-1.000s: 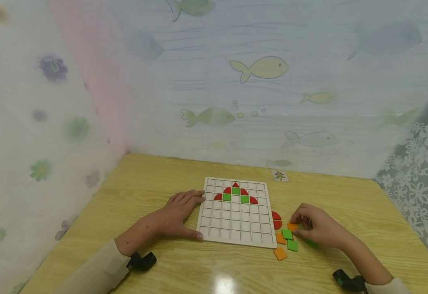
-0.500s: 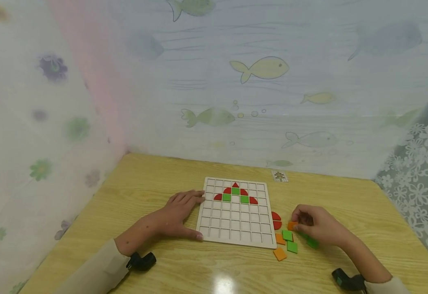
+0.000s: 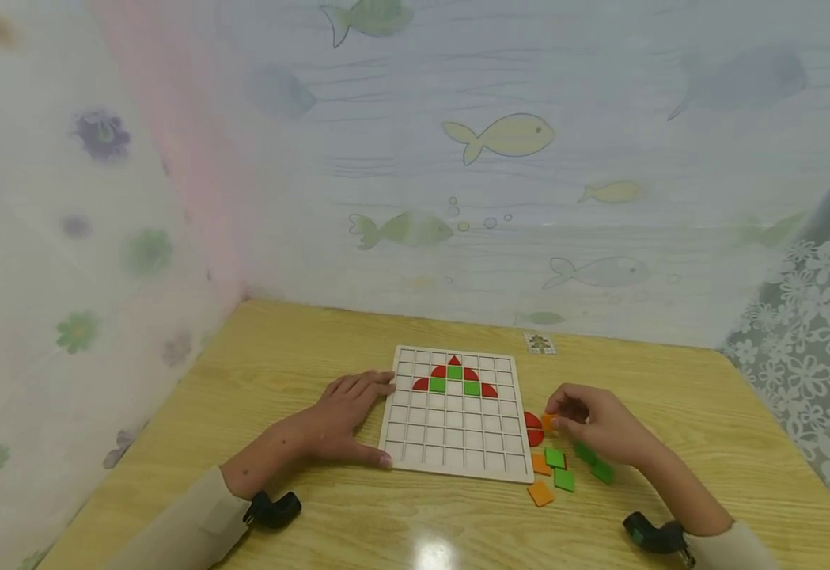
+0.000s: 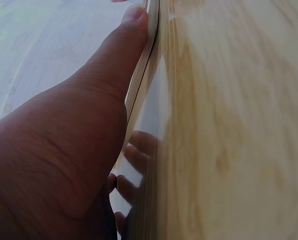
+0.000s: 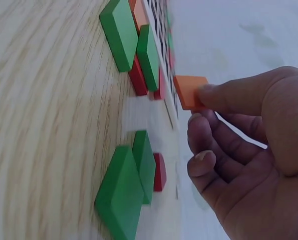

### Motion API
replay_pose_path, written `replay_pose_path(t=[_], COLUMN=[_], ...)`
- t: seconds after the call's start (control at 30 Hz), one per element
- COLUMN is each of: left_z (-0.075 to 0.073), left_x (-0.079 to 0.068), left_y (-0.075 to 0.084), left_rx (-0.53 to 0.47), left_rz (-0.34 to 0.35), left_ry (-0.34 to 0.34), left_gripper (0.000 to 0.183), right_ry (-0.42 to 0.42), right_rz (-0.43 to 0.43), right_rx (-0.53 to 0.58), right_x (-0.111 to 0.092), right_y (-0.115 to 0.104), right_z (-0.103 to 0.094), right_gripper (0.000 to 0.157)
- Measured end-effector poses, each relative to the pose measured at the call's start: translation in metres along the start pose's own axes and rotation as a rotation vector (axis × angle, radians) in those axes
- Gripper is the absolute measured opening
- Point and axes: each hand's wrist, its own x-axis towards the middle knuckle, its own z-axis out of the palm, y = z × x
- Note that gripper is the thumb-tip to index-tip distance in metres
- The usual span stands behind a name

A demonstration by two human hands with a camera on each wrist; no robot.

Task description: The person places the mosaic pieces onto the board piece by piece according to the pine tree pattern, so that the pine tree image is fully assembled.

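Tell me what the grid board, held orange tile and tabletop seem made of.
Grid board: probably wood, matte; surface pale and dull.
Orange tile: painted wood or plastic, smooth; its colour looks even.
Tabletop: wood or wood-look laminate, glossy; it shows grain and a bright reflection.

Left forearm [image 3: 265, 455] slanting from lower left, left hand [image 3: 341, 422] spread, thumb straight, right forearm [image 3: 685, 491] from lower right, right hand [image 3: 603, 423] curled, thumb and finger pinched.

Light is soft overall, with white glare on the desk [image 3: 450, 518]; in the left wrist view the left hand [image 4: 69, 130] is shadowed, the wood grain [image 4: 193, 140] seemingly blurred.
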Motion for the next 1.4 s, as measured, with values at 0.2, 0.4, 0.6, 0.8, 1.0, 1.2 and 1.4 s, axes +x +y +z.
replay_pose_path(t=[0.2,0.4,0.6,0.8,1.0,1.2,1.4], left_z=[0.000,0.001,0.002,0.004,0.004,0.004,0.003], left_x=[-0.001,0.000,0.000,0.001,0.001,0.001,0.001], left_y=[0.001,-0.001,-0.001,-0.002,-0.002,-0.002,0.000], left_rx=[-0.006,-0.003,0.006,0.022,0.022,0.030,0.027], left_rz=[-0.002,0.000,0.001,0.001,-0.001,-0.002,0.002], left_ry=[-0.004,-0.001,-0.001,0.008,0.014,0.011,0.014], left_gripper=[0.114,0.114,0.114,0.113,0.112,0.112,0.111], right_ry=[0.015,0.022,0.014,0.039,0.063,0.061,0.060], right_rz=[0.007,0.008,0.066,0.101,0.114,0.142,0.138], right_rx=[0.007,0.029,0.058,0.104,0.128,0.140,0.151], right_x=[0.013,0.029,0.046,0.063,0.080,0.097,0.109], right_y=[-0.006,-0.011,-0.013,-0.020,-0.029,-0.034,-0.039], right_z=[0.007,0.017,0.026,0.036,0.048,0.059,0.066], right_gripper=[0.005,0.003,0.003,0.004,0.006,0.006,0.006])
